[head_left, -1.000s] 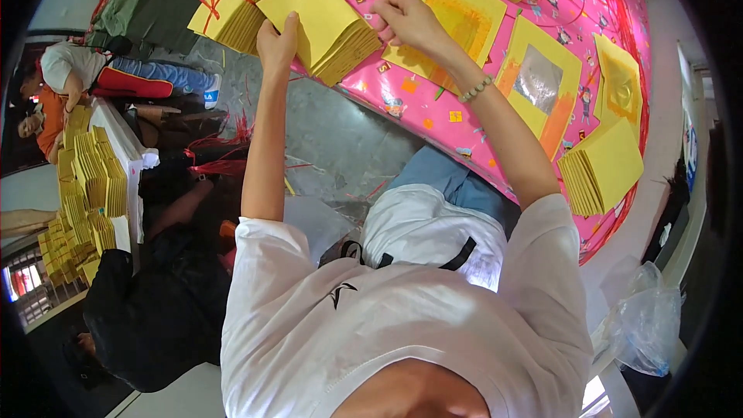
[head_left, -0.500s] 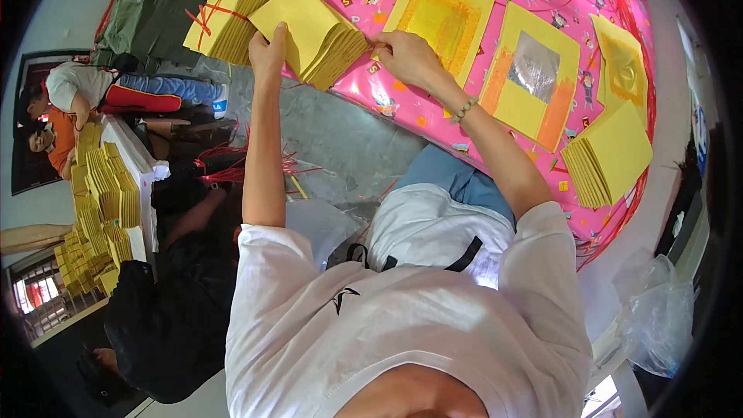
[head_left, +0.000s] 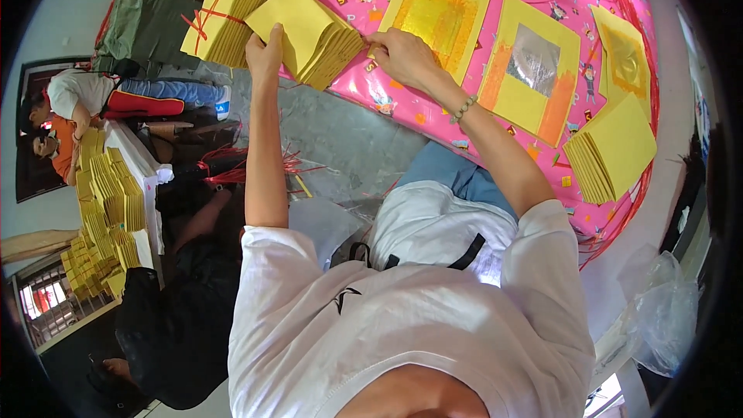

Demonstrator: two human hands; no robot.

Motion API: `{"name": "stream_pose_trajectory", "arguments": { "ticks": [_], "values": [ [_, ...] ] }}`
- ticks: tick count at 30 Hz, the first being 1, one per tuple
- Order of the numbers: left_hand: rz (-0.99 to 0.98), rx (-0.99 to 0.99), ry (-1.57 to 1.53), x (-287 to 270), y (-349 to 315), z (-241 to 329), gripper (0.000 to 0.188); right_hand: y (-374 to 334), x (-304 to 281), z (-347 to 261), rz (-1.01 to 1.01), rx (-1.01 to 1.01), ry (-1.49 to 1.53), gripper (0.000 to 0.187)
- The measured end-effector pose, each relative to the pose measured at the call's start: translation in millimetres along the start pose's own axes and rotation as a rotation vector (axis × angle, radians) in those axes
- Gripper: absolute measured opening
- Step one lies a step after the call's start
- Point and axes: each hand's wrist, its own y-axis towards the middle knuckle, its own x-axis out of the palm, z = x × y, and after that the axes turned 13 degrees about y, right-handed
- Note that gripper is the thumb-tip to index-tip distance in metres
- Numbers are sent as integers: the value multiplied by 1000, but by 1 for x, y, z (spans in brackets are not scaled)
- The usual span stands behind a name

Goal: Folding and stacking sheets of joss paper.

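Note:
At the table's left edge lies a thick stack of folded yellow paper [head_left: 306, 27]. My left hand [head_left: 265, 53] grips its near left side, thumb on top and fingers hidden behind. Beside the stack's right corner, my right hand [head_left: 401, 56] is closed in a pinch; what its fingertips hold is too small to make out. A tied bundle of yellow paper [head_left: 224, 19] with red string [head_left: 203, 15] sits left of the stack. Right of my right hand is a yellow sheet with a gold square and orange border [head_left: 437, 19].
The pink patterned cover [head_left: 379, 93] bears a silver-square sheet [head_left: 534, 66], another gold-square sheet [head_left: 623, 62] and a folded yellow stack [head_left: 615, 151]. Red strings [head_left: 646, 162] line the right edge. At left, other people work near a table of yellow bundles [head_left: 116, 193].
Both hands keep their places at the stack, shifting only slightly. The whole view has moved a little.

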Motion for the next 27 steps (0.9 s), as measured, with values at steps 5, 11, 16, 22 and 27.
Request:
{"name": "stream_pose_trajectory", "arguments": {
  "ticks": [5,11,16,22,27],
  "values": [
    [-10,-10,-24,0,-1,0,30,-7,1,0,70,-61,24,37],
    [-9,-1,27,-1,5,-8,35,-9,1,3,34,-57,74,40],
    [-18,-4,25,2,3,-4,35,-8,3,9,51,-117,-29,40],
    [14,4,69,-1,5,-10,36,-6,-5,-7,-8,-68,111,42],
    [-10,25,114,2,6,-9,31,-2,-1,-4,45,-183,101,44]
  ]
}}
